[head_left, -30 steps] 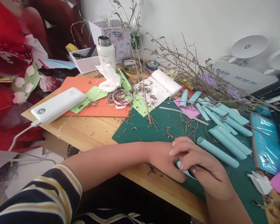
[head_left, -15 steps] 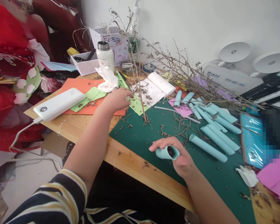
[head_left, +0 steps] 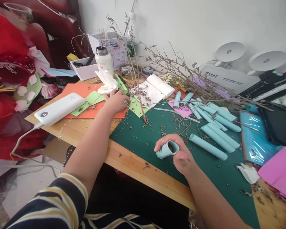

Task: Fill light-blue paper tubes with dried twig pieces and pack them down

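Note:
My right hand (head_left: 181, 154) is wrapped round a short light-blue paper tube (head_left: 163, 151), its mouth tilted up towards me and dark dried bits inside. My left hand (head_left: 116, 102) reaches over the green paper (head_left: 90, 101) and orange paper (head_left: 85, 90), fingers apart, close to a crumpled white tissue (head_left: 107, 81). Dried leaf crumbs lie about it; its fingertips are partly hidden. A thin dry twig (head_left: 140, 105) rises just right of this hand. Several more blue paper tubes (head_left: 208, 147) lie on the dark green mat (head_left: 143, 140).
A white power bank (head_left: 59, 108) with a cable lies at left. An open white bottle (head_left: 103, 60) stands behind the tissue. Dry branches (head_left: 181, 68) spread along the wall before a white router (head_left: 228, 78). A blue packet (head_left: 255, 136) and pink paper (head_left: 278, 171) lie at right.
My left hand has moved slightly left and down onto the papers by the tissue. My right hand still holds the paper tube, tilted a little differently. The camera view has shifted slightly.

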`<action>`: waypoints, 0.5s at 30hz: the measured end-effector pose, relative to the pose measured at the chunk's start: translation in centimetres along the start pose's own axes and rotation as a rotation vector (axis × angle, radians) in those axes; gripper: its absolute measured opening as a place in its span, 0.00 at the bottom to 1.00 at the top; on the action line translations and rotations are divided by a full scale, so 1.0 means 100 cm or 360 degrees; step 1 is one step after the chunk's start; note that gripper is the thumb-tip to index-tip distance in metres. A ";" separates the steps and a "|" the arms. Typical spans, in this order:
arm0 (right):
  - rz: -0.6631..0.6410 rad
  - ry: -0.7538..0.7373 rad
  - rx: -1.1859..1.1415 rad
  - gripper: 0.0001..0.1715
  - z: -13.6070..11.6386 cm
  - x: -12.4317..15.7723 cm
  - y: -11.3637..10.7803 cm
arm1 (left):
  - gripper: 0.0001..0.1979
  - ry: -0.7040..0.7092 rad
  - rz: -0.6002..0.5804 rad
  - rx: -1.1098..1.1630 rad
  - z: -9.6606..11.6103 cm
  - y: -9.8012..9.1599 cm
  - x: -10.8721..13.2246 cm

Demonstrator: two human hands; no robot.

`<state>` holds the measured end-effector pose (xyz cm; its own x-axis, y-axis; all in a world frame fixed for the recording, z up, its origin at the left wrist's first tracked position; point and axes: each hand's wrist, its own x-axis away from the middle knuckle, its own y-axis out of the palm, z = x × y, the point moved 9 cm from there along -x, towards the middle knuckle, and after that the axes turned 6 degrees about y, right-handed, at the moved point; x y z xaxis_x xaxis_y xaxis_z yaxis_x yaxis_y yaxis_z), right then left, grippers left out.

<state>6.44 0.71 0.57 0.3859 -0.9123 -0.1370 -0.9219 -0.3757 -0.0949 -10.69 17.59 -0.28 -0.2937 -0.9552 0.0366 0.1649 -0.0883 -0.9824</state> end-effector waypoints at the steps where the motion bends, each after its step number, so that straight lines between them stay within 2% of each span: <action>1: 0.0000 -0.0006 0.0021 0.31 0.000 0.000 0.000 | 0.09 -0.0014 0.0016 -0.0015 0.001 -0.001 0.000; 7: 0.0002 -0.0066 0.0023 0.30 -0.001 0.001 0.000 | 0.07 -0.0073 0.0062 -0.0038 0.005 0.000 0.000; 15: -0.0001 -0.0029 0.0033 0.31 0.000 0.001 -0.001 | 0.08 -0.0104 0.0097 -0.0117 0.005 0.001 0.000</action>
<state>6.55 0.65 0.55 0.3870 -0.9089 -0.1551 -0.9209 -0.3724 -0.1155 -10.22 17.45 -0.29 -0.2225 -0.9748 -0.0141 0.1106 -0.0109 -0.9938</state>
